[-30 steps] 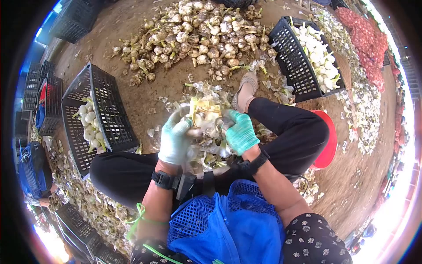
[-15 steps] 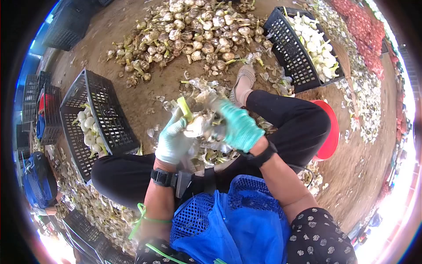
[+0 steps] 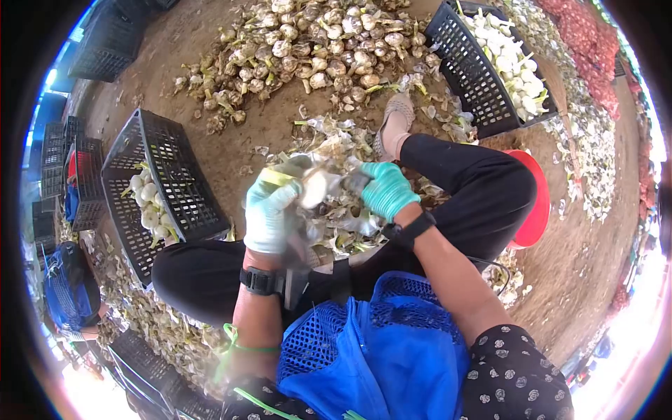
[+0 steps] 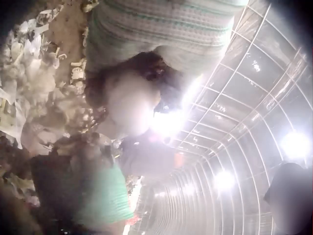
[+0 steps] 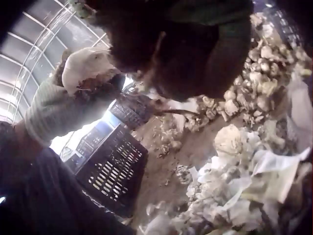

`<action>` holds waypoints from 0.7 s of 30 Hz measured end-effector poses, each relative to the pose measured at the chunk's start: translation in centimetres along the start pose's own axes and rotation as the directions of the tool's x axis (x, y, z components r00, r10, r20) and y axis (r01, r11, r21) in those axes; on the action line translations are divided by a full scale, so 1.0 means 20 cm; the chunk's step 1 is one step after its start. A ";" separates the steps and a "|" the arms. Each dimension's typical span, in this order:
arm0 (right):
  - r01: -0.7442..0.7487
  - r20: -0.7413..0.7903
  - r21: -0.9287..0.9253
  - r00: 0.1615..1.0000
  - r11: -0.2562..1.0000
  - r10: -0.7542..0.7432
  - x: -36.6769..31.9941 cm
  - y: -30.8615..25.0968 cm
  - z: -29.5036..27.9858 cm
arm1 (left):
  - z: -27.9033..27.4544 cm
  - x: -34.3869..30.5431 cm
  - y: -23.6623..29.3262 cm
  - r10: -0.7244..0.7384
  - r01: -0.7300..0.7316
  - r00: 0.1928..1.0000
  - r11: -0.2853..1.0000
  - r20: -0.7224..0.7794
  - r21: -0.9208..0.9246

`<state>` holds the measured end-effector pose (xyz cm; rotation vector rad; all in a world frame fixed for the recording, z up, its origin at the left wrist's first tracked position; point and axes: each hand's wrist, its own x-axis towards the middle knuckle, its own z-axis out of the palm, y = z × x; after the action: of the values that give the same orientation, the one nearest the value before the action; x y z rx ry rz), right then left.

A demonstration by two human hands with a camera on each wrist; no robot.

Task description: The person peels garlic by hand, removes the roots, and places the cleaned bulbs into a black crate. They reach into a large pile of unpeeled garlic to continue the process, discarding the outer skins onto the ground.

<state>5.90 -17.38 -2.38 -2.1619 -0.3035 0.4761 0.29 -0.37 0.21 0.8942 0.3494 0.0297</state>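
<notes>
A pale garlic bulb [image 3: 314, 187], blurred by motion, is gripped in my gloved left hand [image 3: 269, 206], its yellow-green stem [image 3: 278, 177] lying over the fingers. The left wrist view shows the bulb's white side [image 4: 129, 105] under the curled fingers. Just right of it, apart from the bulb, my right hand [image 3: 385, 190] in a green glove has its fingers curled and fingertips dark. From those fingers a thin, dark, blade-like strip [image 5: 181, 111] sticks out in the right wrist view; its grip is mostly hidden in shadow. Below both hands lie loose garlic skins [image 3: 343, 227].
Untrimmed garlic lies in a heap [image 3: 315, 52] ahead. A black crate [image 3: 175, 182] with white bulbs stands at left, a fuller crate [image 3: 462, 84] at upper right. A red bucket [image 3: 535, 203] sits behind the right knee. Another person [image 3: 70, 287] is at far left.
The right hand rose over the bulb half a second ago and is now lower and clear of it. My left hand has turned, tipping the stem from upright to lying back leftward.
</notes>
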 end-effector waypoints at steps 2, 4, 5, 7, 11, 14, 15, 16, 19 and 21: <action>-0.023 -0.020 -0.152 1.000 0.988 0.021 0.05 -0.02 -0.02 | 0.00 0.04 -0.02 0.009 -0.018 0.995 0.996 0.099 0.089; -0.058 -0.040 -0.297 0.998 0.953 0.049 0.06 -0.04 -0.03 | 0.00 0.04 -0.02 -0.018 0.015 0.996 0.999 0.083 0.041; -0.048 -0.109 -0.300 0.994 0.953 0.015 0.06 -0.02 -0.04 | 0.00 0.03 -0.02 -0.027 0.033 0.995 0.998 0.097 -0.057; -0.114 -0.167 -0.220 0.983 0.969 0.077 0.10 0.09 -0.03 | 0.01 0.01 0.01 -0.024 0.062 0.985 0.973 0.172 -0.223; -0.007 -0.144 -0.230 0.989 0.973 -0.027 0.08 0.08 -0.07 | -0.14 -0.01 0.07 -0.160 0.168 0.986 0.919 0.052 -0.357; 0.171 -0.196 -0.096 0.962 0.981 -0.187 0.05 -0.10 -0.08 | -0.13 0.01 0.03 -0.031 0.036 0.995 0.998 -0.092 0.052; 0.163 -0.136 0.084 0.979 0.983 -0.151 0.02 -0.13 -0.06 | -0.11 0.03 0.02 -0.136 0.108 0.990 0.912 -0.043 -0.395; 0.141 -0.072 0.260 0.989 0.955 -0.126 0.01 -0.17 -0.04 | -0.05 0.04 0.03 -0.140 0.113 0.989 0.911 -0.041 -0.396; 0.214 -0.113 0.091 0.972 0.972 -0.204 -0.02 -0.21 0.04 | 0.01 0.06 0.01 -0.067 0.081 0.996 0.949 0.054 -0.305; 0.067 -0.030 0.149 0.998 0.987 -0.063 -0.04 -0.24 0.06 | 0.07 0.06 -0.02 0.017 -0.016 0.985 1.000 -0.170 0.006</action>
<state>4.37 -14.03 0.92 -2.0042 -0.3130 0.4211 1.82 -1.54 0.34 0.9011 0.5015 0.1216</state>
